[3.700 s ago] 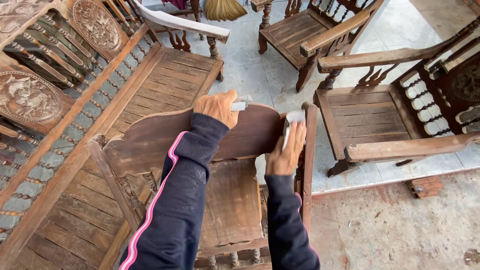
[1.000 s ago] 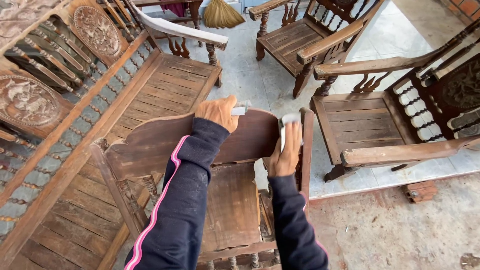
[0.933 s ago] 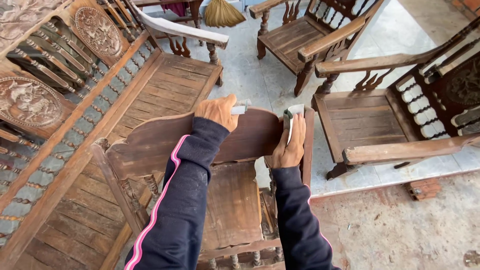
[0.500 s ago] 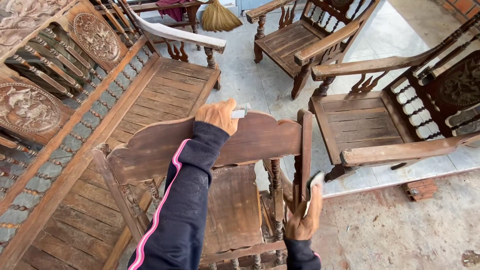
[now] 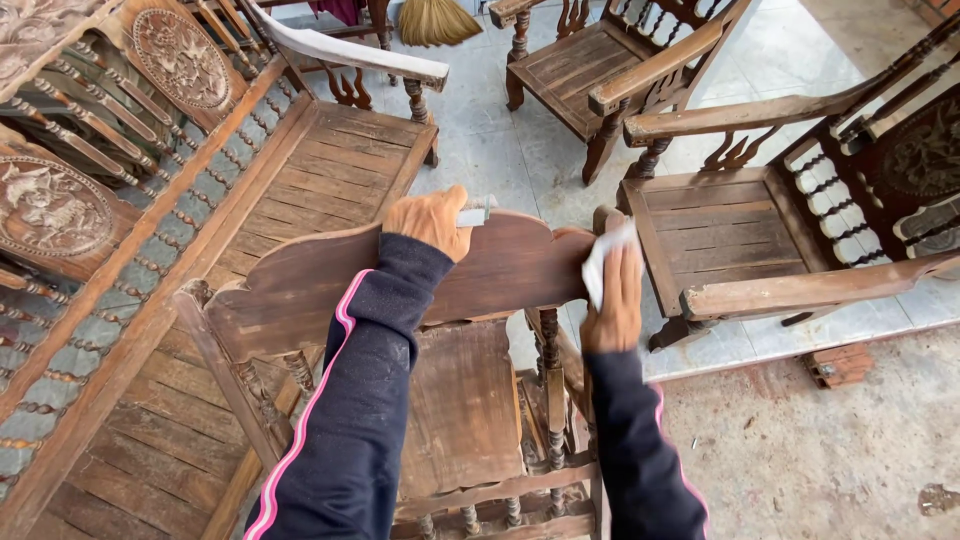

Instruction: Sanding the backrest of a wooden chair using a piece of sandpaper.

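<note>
Two hands at work on a wooden chair (image 5: 470,400)

The chair stands between a long carved bench (image 5: 330,170) and an armchair (image 5: 730,230). The left hand (image 5: 430,220) grips its top rail, a small grey piece under the fingers; the right hand (image 5: 615,300) presses sandpaper (image 5: 605,260) against the right post.

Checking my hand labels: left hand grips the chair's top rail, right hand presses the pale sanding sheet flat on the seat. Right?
Not quite. In the head view the right hand presses the pale sanding sheet against the chair's right upright post, near its top, not on the seat. The left hand does grip the top rail.
</note>
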